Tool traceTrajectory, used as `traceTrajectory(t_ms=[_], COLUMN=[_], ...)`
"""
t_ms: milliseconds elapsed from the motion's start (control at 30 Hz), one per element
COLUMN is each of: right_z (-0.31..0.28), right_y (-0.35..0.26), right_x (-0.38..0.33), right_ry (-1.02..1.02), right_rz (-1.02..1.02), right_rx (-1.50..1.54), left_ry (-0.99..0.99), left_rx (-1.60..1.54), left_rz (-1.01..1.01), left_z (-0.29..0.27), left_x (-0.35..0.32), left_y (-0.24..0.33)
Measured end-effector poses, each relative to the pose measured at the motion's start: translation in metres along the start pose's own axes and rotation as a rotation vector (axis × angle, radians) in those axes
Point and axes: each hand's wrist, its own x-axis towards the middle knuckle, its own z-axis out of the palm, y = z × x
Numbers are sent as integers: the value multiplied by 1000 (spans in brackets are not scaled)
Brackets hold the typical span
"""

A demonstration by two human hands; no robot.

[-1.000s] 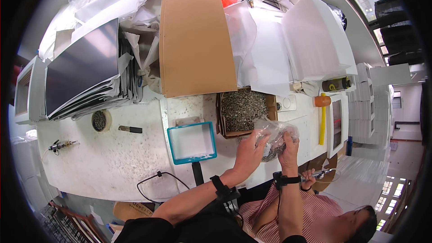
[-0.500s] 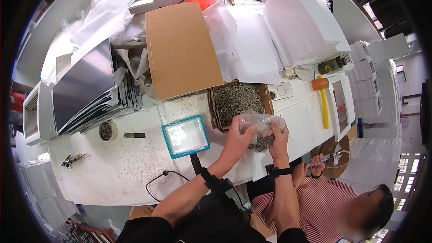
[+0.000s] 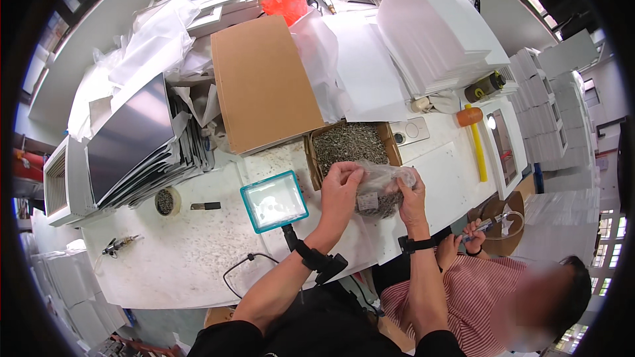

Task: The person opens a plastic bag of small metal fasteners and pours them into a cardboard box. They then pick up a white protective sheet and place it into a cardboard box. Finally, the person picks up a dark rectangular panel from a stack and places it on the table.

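A clear plastic bag [image 3: 378,203] with small grey metal pieces in its bottom hangs between my two hands. My left hand [image 3: 340,188] pinches the bag's upper left edge. At the upper right, my right hand [image 3: 413,199] is closed on the gathered plastic. A small pale label shows on the bag's front. Just beyond it stands an open cardboard box [image 3: 309,158] filled with similar small metal pieces, too fine to name for certain. The bag covers part of the box's near edge.
A teal-framed magnifier-like panel [image 3: 274,201], a small round tub [image 3: 168,201], a dark-handled tool [image 3: 206,206] and an orange-headed mallet [image 3: 470,116] lie on the white table [image 3: 178,264]. Brown board [image 3: 264,82] and white sheets [image 3: 436,33] stand behind. A person in stripes [image 3: 463,291] works at right.
My left hand has moved slightly left along the bag's top, and the bag's labelled front now shows. The whole view has shifted a little.
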Motion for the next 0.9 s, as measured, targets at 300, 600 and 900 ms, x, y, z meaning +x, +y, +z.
traceTrajectory(t_ms=[300,600,900], right_z=[-16,-10,-15], right_y=[-14,-63,-83], right_x=[-8,-26,-34], right_ry=[-92,-184,-154], right_rz=[-92,-138,-132], right_rx=[-98,-285,-491], left_ry=[-52,-142,-166], left_rx=[46,-13,30], left_rz=[93,140,148], left_z=[8,8,1], left_x=[-23,-38,-41], left_y=[7,11,9])
